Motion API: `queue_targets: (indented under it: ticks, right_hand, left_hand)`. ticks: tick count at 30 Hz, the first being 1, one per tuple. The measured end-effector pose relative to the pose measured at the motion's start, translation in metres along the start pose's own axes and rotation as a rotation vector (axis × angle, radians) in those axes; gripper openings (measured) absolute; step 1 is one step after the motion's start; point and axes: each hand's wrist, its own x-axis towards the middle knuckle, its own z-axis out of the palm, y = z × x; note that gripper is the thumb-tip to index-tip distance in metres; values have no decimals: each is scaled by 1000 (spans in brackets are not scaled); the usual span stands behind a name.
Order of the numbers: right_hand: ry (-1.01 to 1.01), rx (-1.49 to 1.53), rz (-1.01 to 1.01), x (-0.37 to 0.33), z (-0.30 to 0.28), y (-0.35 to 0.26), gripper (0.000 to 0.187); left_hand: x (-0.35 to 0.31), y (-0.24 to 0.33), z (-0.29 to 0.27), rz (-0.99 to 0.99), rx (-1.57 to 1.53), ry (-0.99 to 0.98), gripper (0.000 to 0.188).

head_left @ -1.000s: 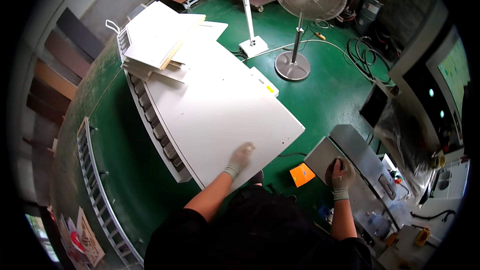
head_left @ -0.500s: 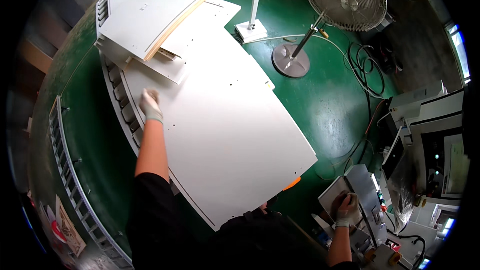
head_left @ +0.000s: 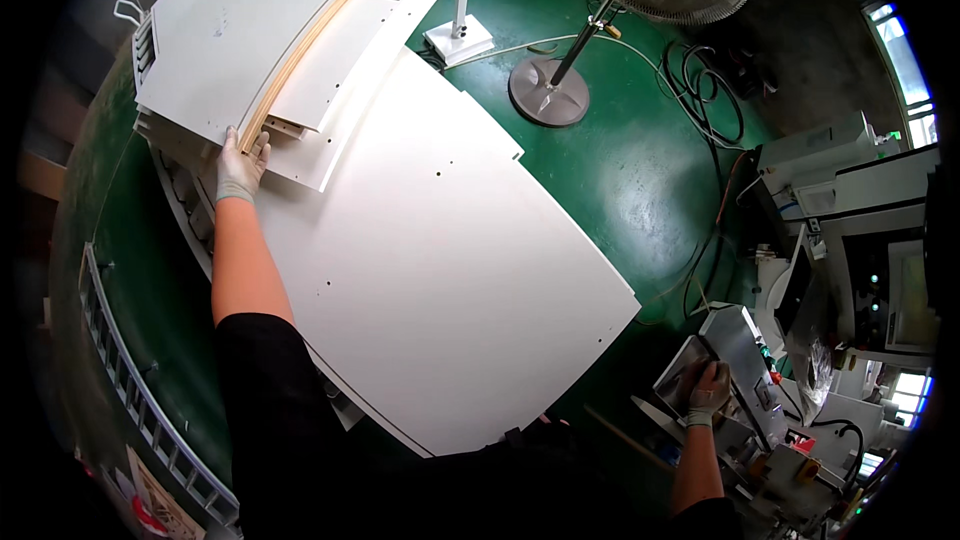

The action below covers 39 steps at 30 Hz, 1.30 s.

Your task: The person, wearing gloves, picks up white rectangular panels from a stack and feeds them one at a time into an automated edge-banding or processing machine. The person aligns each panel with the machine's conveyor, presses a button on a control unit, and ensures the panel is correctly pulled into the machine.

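My left hand [head_left: 241, 162], in a pale glove, grips the near corner of a white curved panel [head_left: 245, 35] with a bare wood-coloured edge. Its fingertips lie on the panel's top and edge. The panel rests on other white boards [head_left: 325, 90], stacked on a large white board [head_left: 440, 280] with small drilled holes. At the lower right my right hand [head_left: 709, 390], gloved too, is curled in front of a grey metal machine [head_left: 742, 355] with a flat plate. What its fingers hold is hidden.
A pedestal fan [head_left: 552, 95] and a white post on a square base [head_left: 459, 38] stand beyond the board. Black hoses [head_left: 710, 100] lie coiled on the green floor. A metal roller track [head_left: 140, 370] runs along the left, with machinery and a screen [head_left: 905, 295] on the right.
My left hand has moved far and left from above the large board to the curved panel's corner and taken hold of it. The view has shifted; my right hand stays at the machine.
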Motion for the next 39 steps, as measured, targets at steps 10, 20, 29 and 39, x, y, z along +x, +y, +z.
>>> queue_targets:
  ticks: [10,20,29,39]
  right_hand:
    - [3,157,-53,2,8,-28,24]
    - [-800,1232,-240,-12,122,-323,33]
    - [-1445,895,-191,102,149,-466,75]
    - [-1284,420,-431,14,105,-373,85]
  left_hand:
    - [-145,-88,28,29,-40,2,39]
    - [-395,-130,-81,-164,-170,-65,53]
    - [-463,-137,-148,-146,-12,-80,68]
    - [-555,-209,-147,-246,-84,344,80]
